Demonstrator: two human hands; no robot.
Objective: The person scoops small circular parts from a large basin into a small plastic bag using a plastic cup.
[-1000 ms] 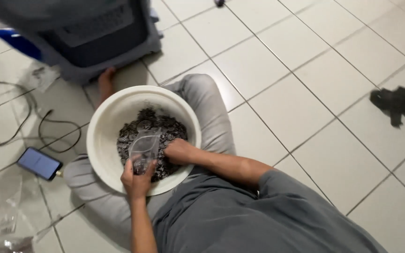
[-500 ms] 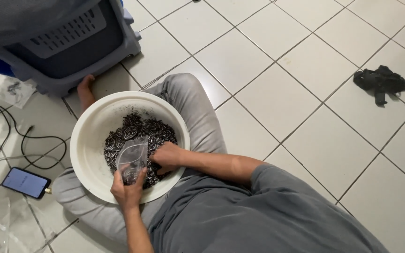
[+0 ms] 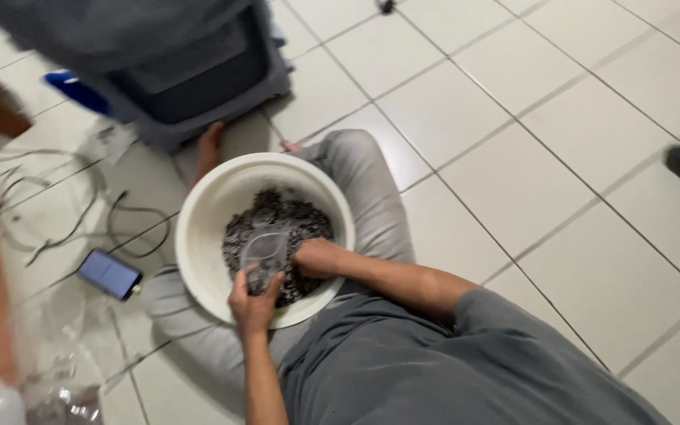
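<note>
The small clear plastic bag [image 3: 264, 256] is sitting over the dark bits [image 3: 277, 228] in the white basin [image 3: 198, 236] on my lap; my left hand [image 3: 253, 303] is grasping its lower edge, while my right hand [image 3: 316, 257] is lying clenched in the pile just beside it.

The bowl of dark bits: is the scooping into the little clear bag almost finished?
Not nearly. The white bowl holds a big heap of dark bits. The left hand holds the clear bag open over it, seemingly nearly empty; the right hand digs in the heap. How many bags are done, I cannot tell.
</note>
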